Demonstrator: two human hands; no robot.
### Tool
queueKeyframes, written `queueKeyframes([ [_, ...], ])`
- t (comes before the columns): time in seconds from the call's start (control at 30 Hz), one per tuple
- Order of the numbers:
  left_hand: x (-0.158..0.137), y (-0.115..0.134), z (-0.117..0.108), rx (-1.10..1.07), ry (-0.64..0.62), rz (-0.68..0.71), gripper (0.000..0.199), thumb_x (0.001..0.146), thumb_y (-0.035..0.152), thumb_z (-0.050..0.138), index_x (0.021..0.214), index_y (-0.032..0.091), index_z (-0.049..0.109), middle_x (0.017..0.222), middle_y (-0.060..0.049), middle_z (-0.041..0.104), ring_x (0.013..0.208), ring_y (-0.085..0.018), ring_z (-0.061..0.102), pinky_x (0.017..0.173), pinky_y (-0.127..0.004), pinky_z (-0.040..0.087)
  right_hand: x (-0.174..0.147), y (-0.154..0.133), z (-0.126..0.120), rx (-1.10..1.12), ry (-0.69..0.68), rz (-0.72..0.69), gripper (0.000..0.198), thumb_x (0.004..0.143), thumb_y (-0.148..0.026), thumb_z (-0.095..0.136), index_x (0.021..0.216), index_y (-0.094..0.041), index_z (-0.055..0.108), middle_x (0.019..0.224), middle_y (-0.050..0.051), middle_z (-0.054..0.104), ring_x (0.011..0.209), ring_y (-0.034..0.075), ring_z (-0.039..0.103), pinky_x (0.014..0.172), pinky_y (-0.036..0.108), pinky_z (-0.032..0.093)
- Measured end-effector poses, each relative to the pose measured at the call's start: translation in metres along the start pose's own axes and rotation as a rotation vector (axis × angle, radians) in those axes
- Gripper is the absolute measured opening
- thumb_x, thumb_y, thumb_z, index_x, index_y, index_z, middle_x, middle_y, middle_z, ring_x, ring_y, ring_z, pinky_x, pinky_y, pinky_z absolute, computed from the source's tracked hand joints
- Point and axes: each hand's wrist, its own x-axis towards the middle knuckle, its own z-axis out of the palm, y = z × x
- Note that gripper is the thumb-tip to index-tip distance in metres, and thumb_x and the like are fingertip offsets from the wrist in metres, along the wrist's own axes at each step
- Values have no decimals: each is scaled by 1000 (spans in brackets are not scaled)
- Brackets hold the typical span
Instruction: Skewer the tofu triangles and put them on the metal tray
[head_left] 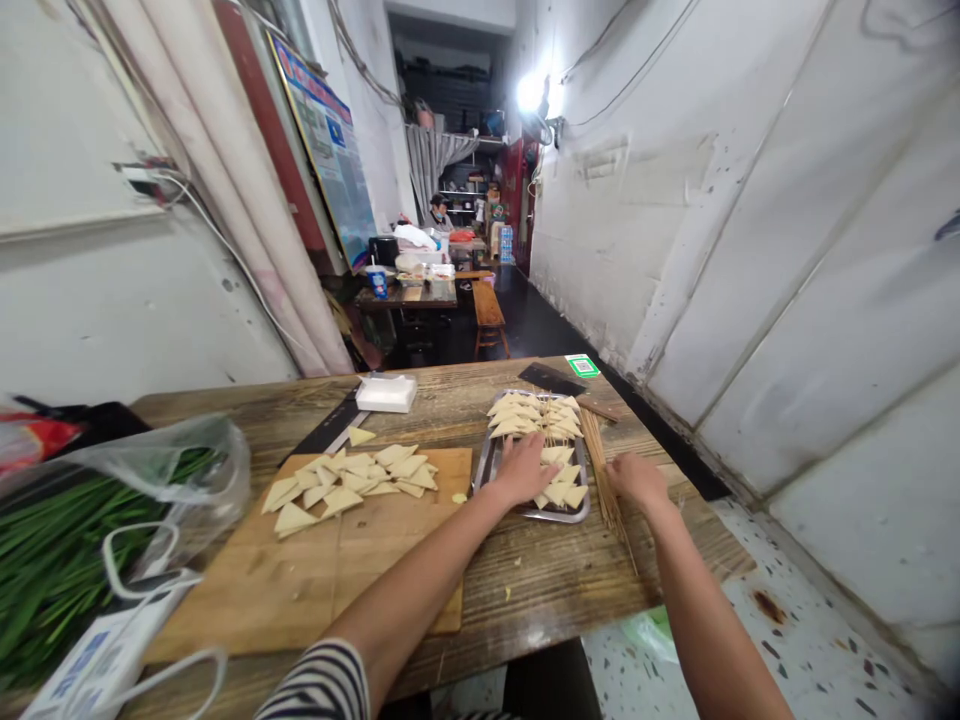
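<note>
My left hand [522, 470] reaches over the metal tray [491, 468], its fingers stretched out and resting on pale triangular tofu slices. Rows of these skewered slices [534, 415] fill the far part of the tray, and more slices [561, 485] lie at its near right. A bundle of thin bamboo skewers [602, 465] lies along the tray's right side. At the bundle's right edge my right hand [637, 482] has its fingers curled in against the skewers; the fingertips are partly hidden. Loose tofu triangles [349, 480] are heaped on the wooden cutting board [300, 585] to the left.
A white box [386, 393] and a dark knife [322, 425] lie behind the board. Green leafy stalks [82, 560] in plastic and a white power strip [112, 645] occupy the left. Farther off are a bench [488, 303], a cluttered table [420, 293] and a seated person [440, 214].
</note>
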Motion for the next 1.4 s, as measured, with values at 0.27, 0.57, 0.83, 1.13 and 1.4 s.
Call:
queueKeyframes([
  [0.27,11,17,9,2,0,-31,61,81,50,32,129,14,30,132,-14,39,123,-24,30,104,-44,4,-13,-4,9,-43,6,-41,33,88,-41,44,84,-12,60,83,5,63,76,15,60,70,31,45],
  [0.57,-73,1,-15,-28,149,-102,41,79,28,44,118,16,48,128,-13,43,119,-26,37,100,-45,23,-61,-22,11,51,196,-303,22,84,-27,44,76,-18,63,77,6,65,73,17,60,60,23,37],
  [0.83,-178,-21,-16,-59,432,9,24,83,19,41,96,21,60,90,-6,64,84,-17,57,78,-34,44,-111,-15,44,239,355,-412,28,87,-29,35,88,-17,60,83,6,63,78,18,58,70,26,41],
  [1.13,-233,-40,-3,-36,409,20,20,82,20,44,70,21,60,58,-3,57,57,-15,53,56,-28,43,-78,10,46,10,376,-140,30,81,-36,41,86,-17,63,80,10,64,76,24,60,67,32,45],
  [1.4,-243,-64,-40,13,610,-217,20,82,22,43,85,19,62,76,-6,64,72,-16,58,69,-30,46,-86,-19,40,230,485,-281,31,79,-44,39,78,-22,61,73,11,64,63,23,60,58,33,45],
])
